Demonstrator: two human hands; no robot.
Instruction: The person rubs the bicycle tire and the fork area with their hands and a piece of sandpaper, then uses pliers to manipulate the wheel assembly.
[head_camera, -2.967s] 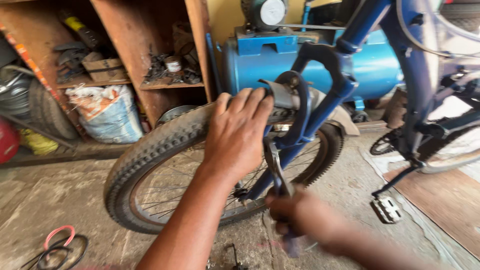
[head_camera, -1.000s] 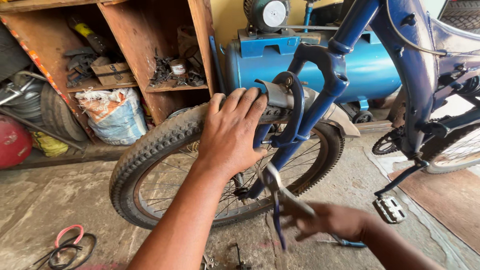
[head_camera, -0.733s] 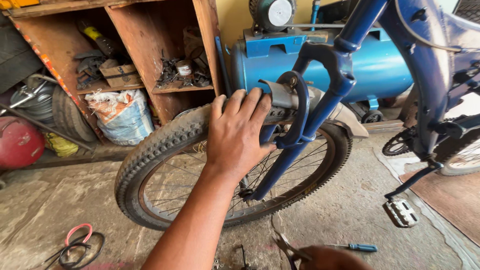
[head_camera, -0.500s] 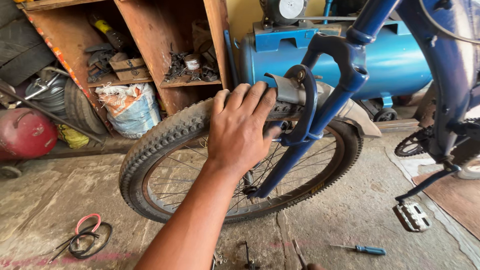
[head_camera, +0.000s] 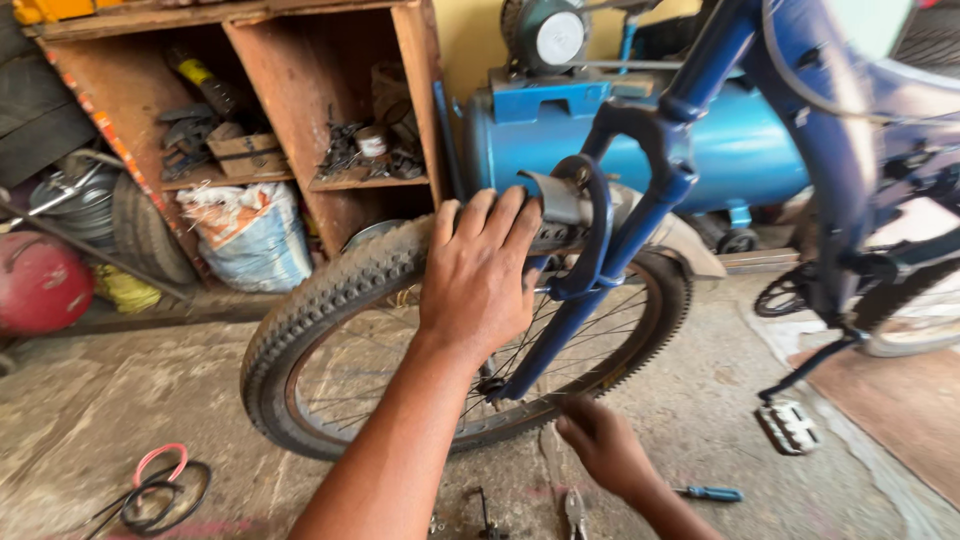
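Blue steel bicycle fork (head_camera: 640, 225) is being worked at its knobbly black front tyre (head_camera: 330, 300), the left hand (head_camera: 480, 275) pressing open fingers flat on top while the right hand (head_camera: 605, 445), fingers loosely curled and empty, reaches toward the wheel's hub (head_camera: 492, 385), needing a firm hold there.

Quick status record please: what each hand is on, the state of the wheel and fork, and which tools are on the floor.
left hand: palm down on top of the front tyre, fingers at the mudguard
right hand: low, beside the wheel rim, holding nothing visible
fork: blue, straddling the wheel
pliers: lying on the concrete floor
screwdriver: blue handle, on the floor right of the right hand
behind: blue compressor tank, wooden shelves
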